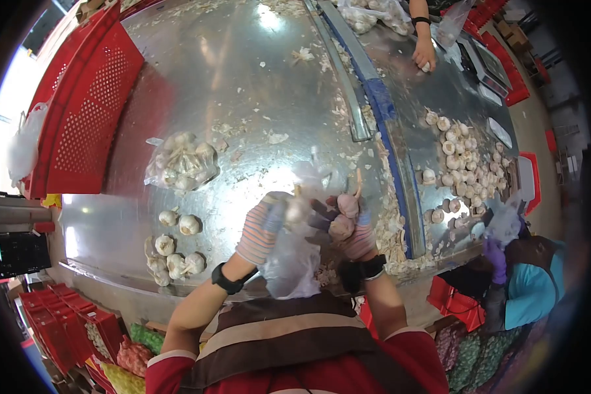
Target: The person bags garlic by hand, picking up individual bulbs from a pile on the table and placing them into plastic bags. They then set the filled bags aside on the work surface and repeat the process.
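Both my hands wear striped gloves and are raised over the near edge of the metal table. My left hand [264,226] is closed on a white garlic bulb [297,210], slightly blurred. A clear plastic bag [292,266] hangs beside and below it, between my hands; whether the bulb is inside cannot be told. In my right hand [360,240] are two purplish garlic bulbs, an upper bulb [348,205] with a stem pointing up and a lower bulb [341,227]. Several loose garlic bulbs [176,264] lie left of my left hand, near a filled bag of garlic [182,163].
A red perforated crate [88,111] stands at the left. A blue-edged metal divider [381,105] crosses the table, with garlic skins along it. Beyond lie a garlic pile [466,161] and a scale [489,65]. Two co-workers' hands [425,54] [496,259] work at the right.
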`<state>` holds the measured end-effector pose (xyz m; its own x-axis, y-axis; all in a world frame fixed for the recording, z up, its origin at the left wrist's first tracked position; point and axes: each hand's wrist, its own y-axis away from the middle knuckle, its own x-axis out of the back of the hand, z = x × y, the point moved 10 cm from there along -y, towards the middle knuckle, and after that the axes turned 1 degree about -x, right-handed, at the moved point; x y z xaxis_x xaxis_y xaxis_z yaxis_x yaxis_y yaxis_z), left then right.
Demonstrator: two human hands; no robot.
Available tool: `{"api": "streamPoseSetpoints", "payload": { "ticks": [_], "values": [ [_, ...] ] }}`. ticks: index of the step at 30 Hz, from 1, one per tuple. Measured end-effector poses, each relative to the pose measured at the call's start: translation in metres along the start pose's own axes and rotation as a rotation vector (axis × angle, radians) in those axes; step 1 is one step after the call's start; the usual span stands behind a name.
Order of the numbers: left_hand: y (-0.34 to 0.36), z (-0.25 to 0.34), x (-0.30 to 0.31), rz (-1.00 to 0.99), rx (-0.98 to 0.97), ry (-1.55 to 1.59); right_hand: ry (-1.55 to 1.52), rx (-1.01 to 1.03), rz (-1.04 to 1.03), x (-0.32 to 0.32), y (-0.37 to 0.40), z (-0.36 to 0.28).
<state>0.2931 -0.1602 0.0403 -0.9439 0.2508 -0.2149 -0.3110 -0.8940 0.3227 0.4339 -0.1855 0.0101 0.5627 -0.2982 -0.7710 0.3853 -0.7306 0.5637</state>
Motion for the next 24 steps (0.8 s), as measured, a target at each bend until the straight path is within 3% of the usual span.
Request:
{"api": "streamPoseSetpoints", "payload": {
  "ticks": [1, 3, 4, 5, 7, 8, 10, 12, 13, 16, 17, 18, 20, 21, 22, 24],
  "values": [
    [-0.004, 0.005, -0.012, -0.015, -0.126, -0.202, -0.054, -0.018, 0.021, -0.005, 0.004, 0.003],
    [-0.007, 0.028, -0.034, -0.068, -0.336, -0.565, -0.22, 0.025, -0.154, 0.013, -0.01, 0.009],
    [-0.01, 0.034, -0.033, -0.068, -0.336, -0.564, -0.22, 0.024, -0.153, 0.026, -0.013, 0.006],
    [-0.014, 0.035, -0.03, -0.066, -0.295, -0.704, -0.086, 0.171, -0.242, 0.024, -0.008, -0.017],
    [-0.021, 0.038, -0.031, -0.112, -0.306, -0.989, -0.132, 0.27, -0.223, 0.028, 0.008, -0.053],
    [-0.023, 0.036, -0.033, -0.113, -0.302, -0.989, -0.314, 0.22, -0.115, 0.022, 0.016, -0.071],
    [-0.029, 0.004, -0.046, -0.268, -0.167, -1.295, -0.314, 0.378, -0.069, 0.065, 0.019, -0.134],
    [-0.043, -0.024, -0.031, -0.277, -0.054, -1.372, -0.207, 0.695, 0.098, 0.099, 0.04, -0.204],
    [-0.05, -0.043, -0.019, -0.289, 0.06, -1.446, -0.207, 0.696, 0.098, 0.11, 0.039, -0.219],
    [-0.066, -0.068, 0.0, -0.317, 0.097, -1.552, -0.218, 0.828, 0.255, 0.161, 0.031, -0.233],
    [-0.063, -0.046, 0.0, -0.195, -0.02, -1.481, -0.093, 0.899, 0.448, 0.18, 0.034, -0.222],
    [-0.06, -0.037, -0.001, -0.193, -0.017, -1.478, 0.034, 0.963, 0.641, 0.19, 0.042, -0.208],
    [-0.058, -0.02, -0.007, -0.203, -0.08, -1.485, 0.988, 1.001, 0.755, 0.084, 0.054, -0.162],
    [-0.059, -0.017, -0.012, -0.206, -0.077, -1.486, 0.987, 0.997, 0.756, 0.084, 0.048, -0.14],
    [-0.06, -0.014, -0.031, -0.258, -0.156, -1.439, 1.369, 0.756, 0.493, 0.072, 0.01, -0.1],
    [-0.068, -0.026, -0.048, -0.317, -0.234, -1.39, 1.903, 0.46, 0.209, 0.05, -0.022, -0.027]
  ]
}}
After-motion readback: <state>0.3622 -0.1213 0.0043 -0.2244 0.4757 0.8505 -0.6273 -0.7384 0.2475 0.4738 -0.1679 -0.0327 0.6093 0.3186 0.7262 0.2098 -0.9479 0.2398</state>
